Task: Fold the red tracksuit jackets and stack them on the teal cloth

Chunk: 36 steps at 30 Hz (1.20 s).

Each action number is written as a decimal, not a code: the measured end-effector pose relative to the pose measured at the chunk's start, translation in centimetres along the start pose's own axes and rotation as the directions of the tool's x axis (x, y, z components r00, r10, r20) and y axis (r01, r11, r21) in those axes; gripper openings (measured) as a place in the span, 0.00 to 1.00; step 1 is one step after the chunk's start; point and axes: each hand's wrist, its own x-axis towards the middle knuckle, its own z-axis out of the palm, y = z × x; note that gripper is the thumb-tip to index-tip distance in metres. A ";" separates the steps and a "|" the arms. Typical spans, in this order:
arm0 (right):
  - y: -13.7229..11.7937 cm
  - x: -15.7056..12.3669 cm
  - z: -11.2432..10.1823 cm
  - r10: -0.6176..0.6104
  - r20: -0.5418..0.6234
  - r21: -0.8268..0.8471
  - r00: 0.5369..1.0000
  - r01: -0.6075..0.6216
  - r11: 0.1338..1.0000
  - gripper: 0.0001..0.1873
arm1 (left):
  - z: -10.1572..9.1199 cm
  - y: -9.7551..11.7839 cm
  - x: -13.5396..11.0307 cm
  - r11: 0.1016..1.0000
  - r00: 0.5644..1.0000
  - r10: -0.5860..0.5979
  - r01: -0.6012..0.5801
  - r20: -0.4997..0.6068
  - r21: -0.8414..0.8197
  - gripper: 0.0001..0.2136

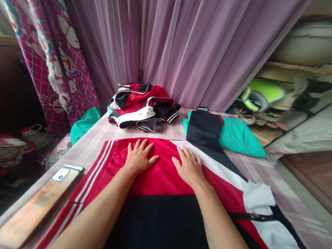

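Garment, red, white and black: spread on the table. Left hand and right hand: mine, palms down, fingers loosely spread, gripping nothing. Risks, judged: uneven pressure could ruck the cloth; a leftward drag could nudge the phone over the edge. Container: seemingly a basket, left; contents too blurred to tell.

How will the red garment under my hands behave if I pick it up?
Probably floppy: the red garment lies spread flat like soft cloth beneath the left hand and right hand. Its thin-looking fabric suggests it's fairly light. What looks like a zip might stiffen one strip.
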 end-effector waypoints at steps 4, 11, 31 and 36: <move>0.9 -0.1 1.0 0.096 0.035 -0.094 0.995 -0.093 0.991 0.31 | -0.2 -0.8 0.0 1.000 1.000 -0.022 0.022 -0.016 -0.004 0.32; 1.6 0.1 1.0 0.086 -0.006 -0.079 0.996 -0.086 0.993 0.31 | -0.4 -3.3 0.3 0.972 0.974 -0.223 0.225 -0.036 0.069 0.30; 0.4 -0.4 1.5 -0.026 0.008 -0.023 1.000 0.026 0.999 0.31 | -0.4 -0.9 -0.2 0.998 0.998 -0.006 0.010 -0.070 0.057 0.27; 1.1 0.1 1.9 -0.018 -0.061 -0.024 0.998 0.017 1.000 0.28 | 0.4 -0.3 -0.5 0.993 0.993 0.110 -0.112 0.046 0.032 0.31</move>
